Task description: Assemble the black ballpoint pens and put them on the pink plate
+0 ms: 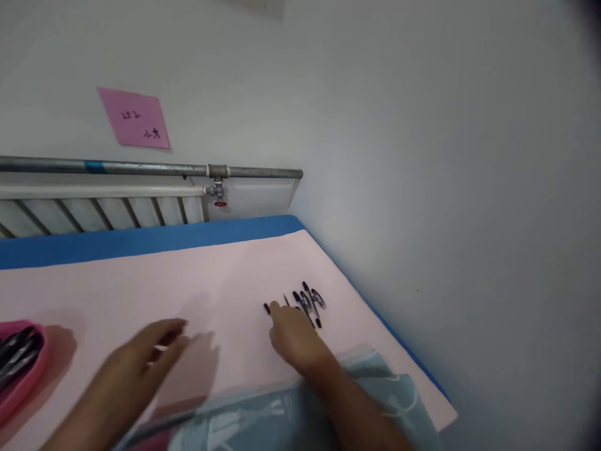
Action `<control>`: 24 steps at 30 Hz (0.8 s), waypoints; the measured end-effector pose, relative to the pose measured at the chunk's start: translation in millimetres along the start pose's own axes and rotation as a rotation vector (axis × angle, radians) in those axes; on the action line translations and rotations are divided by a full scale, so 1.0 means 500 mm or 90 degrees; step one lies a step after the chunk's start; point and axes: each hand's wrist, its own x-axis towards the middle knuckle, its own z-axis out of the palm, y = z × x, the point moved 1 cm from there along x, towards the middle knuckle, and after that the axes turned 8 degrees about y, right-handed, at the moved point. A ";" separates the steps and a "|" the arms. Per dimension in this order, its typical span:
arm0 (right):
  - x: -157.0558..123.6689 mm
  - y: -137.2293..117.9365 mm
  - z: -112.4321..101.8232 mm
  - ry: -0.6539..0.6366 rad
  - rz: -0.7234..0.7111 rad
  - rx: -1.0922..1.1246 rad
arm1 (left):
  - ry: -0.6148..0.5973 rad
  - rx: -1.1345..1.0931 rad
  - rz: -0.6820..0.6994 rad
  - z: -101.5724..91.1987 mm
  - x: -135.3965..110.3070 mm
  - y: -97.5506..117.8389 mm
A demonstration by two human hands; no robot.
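Observation:
My right hand is down at a small group of pen pieces, fingers bent and closed over a pen. That pen's dark end sticks out to the left of my fingertips; the rest is hidden by the hand. Just beyond and to the right lie a slim black pen and several clear caps with dark ends, such as the cap. A thin pointed piece shows behind my knuckles. My left hand, slightly blurred, hovers over the pink sheet with thumb and fingers apart, holding nothing.
A pink container holding dark pens stands at the left edge. The pink sheet lies over a blue cover. Light-blue printed cloth is at the front. Walls, a radiator and pipes border the table.

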 end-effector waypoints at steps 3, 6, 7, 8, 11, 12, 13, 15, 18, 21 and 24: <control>-0.006 -0.020 0.008 0.056 -0.014 0.176 | -0.211 -0.046 -0.054 0.112 -0.009 0.071; -0.009 -0.040 0.024 0.069 -0.013 0.396 | -0.264 -0.242 -0.164 0.181 -0.014 0.114; -0.008 -0.043 0.027 0.060 -0.021 0.443 | -0.250 -0.300 -0.183 0.193 -0.012 0.118; -0.004 -0.042 0.027 0.052 -0.029 0.477 | -0.233 -0.346 -0.195 0.201 -0.010 0.118; 0.015 -0.010 0.011 0.107 -0.006 0.455 | -0.177 -0.433 -0.229 0.211 -0.002 0.097; 0.024 0.009 0.002 0.158 0.017 0.400 | -0.167 -0.448 -0.244 0.212 -0.001 0.088; 0.033 0.029 -0.006 0.197 0.044 0.326 | -0.164 -0.452 -0.258 0.212 0.000 0.079; 0.047 0.065 -0.016 0.192 0.084 0.184 | -0.169 -0.437 -0.269 0.212 -0.001 0.066; 0.059 0.088 -0.010 0.103 0.084 0.039 | -0.210 -0.442 -0.256 0.216 -0.002 0.060; 0.064 0.078 0.006 0.044 0.077 -0.017 | -0.243 -0.477 -0.268 0.226 0.000 0.060; 0.069 0.057 0.017 0.027 0.066 -0.031 | -0.275 -0.504 -0.284 0.233 -0.002 0.060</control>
